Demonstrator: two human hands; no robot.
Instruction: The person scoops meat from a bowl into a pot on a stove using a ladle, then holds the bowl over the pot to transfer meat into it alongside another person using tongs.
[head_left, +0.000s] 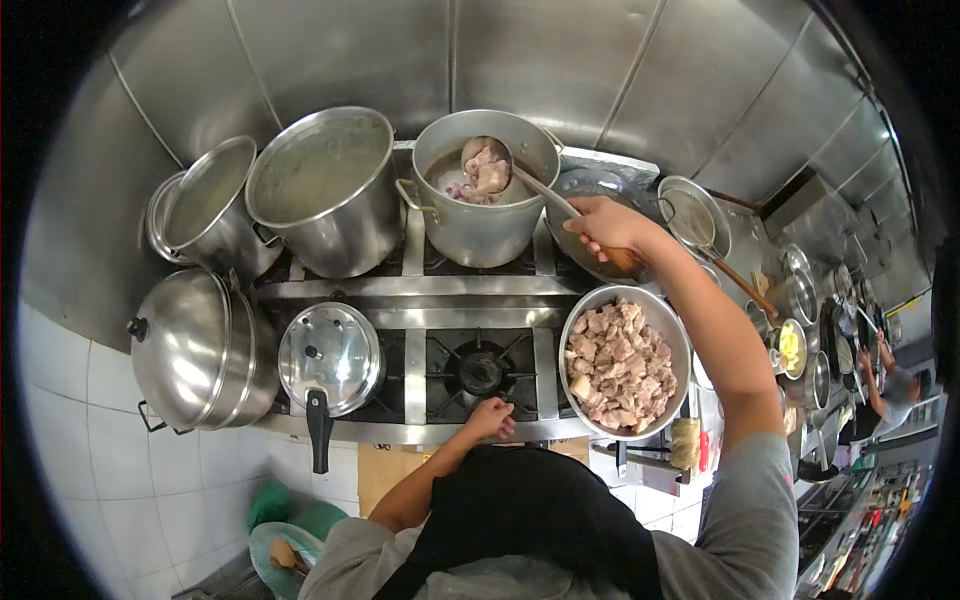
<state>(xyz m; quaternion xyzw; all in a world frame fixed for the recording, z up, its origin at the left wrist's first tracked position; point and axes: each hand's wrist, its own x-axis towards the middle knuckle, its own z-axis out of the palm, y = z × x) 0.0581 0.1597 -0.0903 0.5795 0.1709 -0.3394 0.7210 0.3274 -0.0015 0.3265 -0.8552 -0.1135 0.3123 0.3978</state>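
My right hand is wrapped round the handle of a long ladle. The ladle's bowl holds pieces of meat over the mouth of a large aluminium pot, with more pieces inside the pot below. My left hand is near the front edge of the stove, its fingers curled together; what they hold, if anything, is too small to make out. Right of the front burner stands a metal bowl full of cut meat pieces.
Two tall pots stand at the back left. A lidded pot and a pressure cooker are in front. A wok and strainer are right. Another person stands far right.
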